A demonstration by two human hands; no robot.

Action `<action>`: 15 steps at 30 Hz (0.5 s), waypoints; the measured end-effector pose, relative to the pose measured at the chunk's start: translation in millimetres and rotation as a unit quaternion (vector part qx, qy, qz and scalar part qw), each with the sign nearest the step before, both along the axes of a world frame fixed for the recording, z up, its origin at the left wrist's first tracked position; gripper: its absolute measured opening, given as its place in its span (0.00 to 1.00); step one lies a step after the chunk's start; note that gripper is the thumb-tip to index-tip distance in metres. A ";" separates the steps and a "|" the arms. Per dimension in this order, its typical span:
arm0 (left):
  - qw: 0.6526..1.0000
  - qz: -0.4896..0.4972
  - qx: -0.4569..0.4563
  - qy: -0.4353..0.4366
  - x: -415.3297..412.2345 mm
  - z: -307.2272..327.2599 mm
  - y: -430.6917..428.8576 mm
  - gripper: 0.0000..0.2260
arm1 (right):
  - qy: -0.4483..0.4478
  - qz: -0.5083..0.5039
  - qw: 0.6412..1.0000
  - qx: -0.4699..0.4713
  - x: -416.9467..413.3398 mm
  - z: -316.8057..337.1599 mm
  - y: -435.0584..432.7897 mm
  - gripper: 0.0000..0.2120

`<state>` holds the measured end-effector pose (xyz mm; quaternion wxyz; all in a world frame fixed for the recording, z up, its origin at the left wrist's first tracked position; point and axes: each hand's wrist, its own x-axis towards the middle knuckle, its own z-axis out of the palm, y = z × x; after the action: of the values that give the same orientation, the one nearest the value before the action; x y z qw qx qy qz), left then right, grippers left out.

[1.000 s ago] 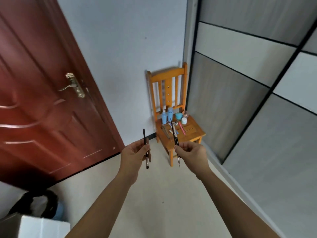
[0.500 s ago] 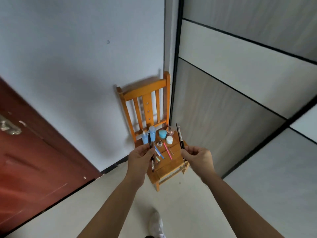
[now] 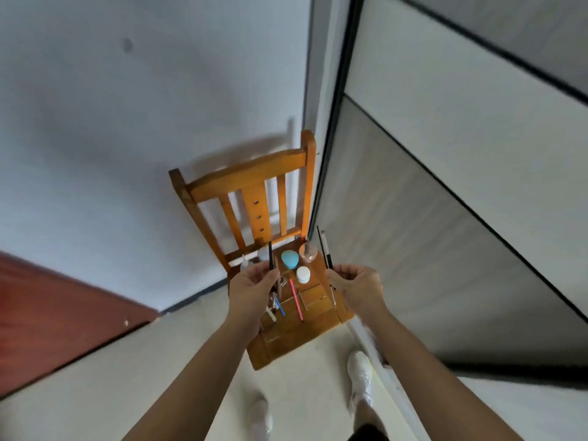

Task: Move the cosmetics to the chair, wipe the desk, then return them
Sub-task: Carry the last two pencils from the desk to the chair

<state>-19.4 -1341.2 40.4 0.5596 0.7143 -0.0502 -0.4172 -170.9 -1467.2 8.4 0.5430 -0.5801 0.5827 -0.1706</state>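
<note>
Head view, left hand (image 3: pixel 254 286) pinching pencil (image 3: pixel 270 254), right hand (image 3: pixel 359 288) pinching brushes (image 3: pixel 323 246), above chair (image 3: pixel 248 179)

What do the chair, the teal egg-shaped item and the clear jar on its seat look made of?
Chair: wood, orange-brown with a slight sheen, likely varnished; slats and joints show. Teal egg-shaped item: matte and rounded, probably a foam sponge. Clear jar: see-through, glass or plastic; cannot tell which.

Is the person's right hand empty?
No, the right hand pinches two thin sticks between thumb and fingers.
</note>
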 end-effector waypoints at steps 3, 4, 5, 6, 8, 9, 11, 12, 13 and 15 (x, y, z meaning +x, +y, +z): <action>0.998 0.045 0.033 0.010 -2.5 -24.5 -12.9 0.07 | 0.001 0.067 0.998 0.016 13.1 -32.8 -31.3 0.04; 0.997 0.063 0.039 0.018 -3.2 -36.3 -17.7 0.06 | 0.004 0.089 0.996 0.024 18.8 -44.0 -42.7 0.04; 0.996 0.075 0.048 0.028 -4.4 -48.7 -21.7 0.06 | 0.004 0.106 0.994 0.029 22.8 -56.6 -52.4 0.05; 0.993 0.088 0.069 0.034 -8.2 -67.1 -26.5 0.06 | 0.011 0.125 0.991 0.038 26.1 -76.7 -63.2 0.06; 0.988 0.112 0.098 0.039 -15.8 -97.3 -33.7 0.05 | 0.024 0.157 0.986 0.052 29.1 -110.9 -75.7 0.06; 0.985 0.125 0.108 0.042 -18.5 -118.2 -38.8 0.05 | 0.035 0.170 0.983 0.056 29.4 -132.1 -80.6 0.05; 0.979 0.146 0.127 0.057 -23.1 -160.3 -47.3 0.05 | 0.048 0.182 0.980 0.060 27.6 -170.5 -86.5 0.04; 0.976 0.155 0.135 0.068 -25.3 -182.9 -51.8 0.05 | 0.053 0.187 0.979 0.061 25.9 -191.2 -88.6 0.04; 0.973 0.162 0.143 0.077 -26.8 -202.5 -55.2 0.05 | 0.056 0.191 0.978 0.061 24.3 -206.4 -89.3 0.05; 0.967 0.176 0.163 0.089 -31.5 -247.1 -61.2 0.06 | 0.066 0.189 0.978 0.066 19.2 -245.7 -88.0 0.07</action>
<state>-50.9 -1402.4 -206.7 0.5022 0.7535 0.1948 -0.3768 -151.6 -1555.3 -237.3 0.5633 -0.6525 0.5068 0.0125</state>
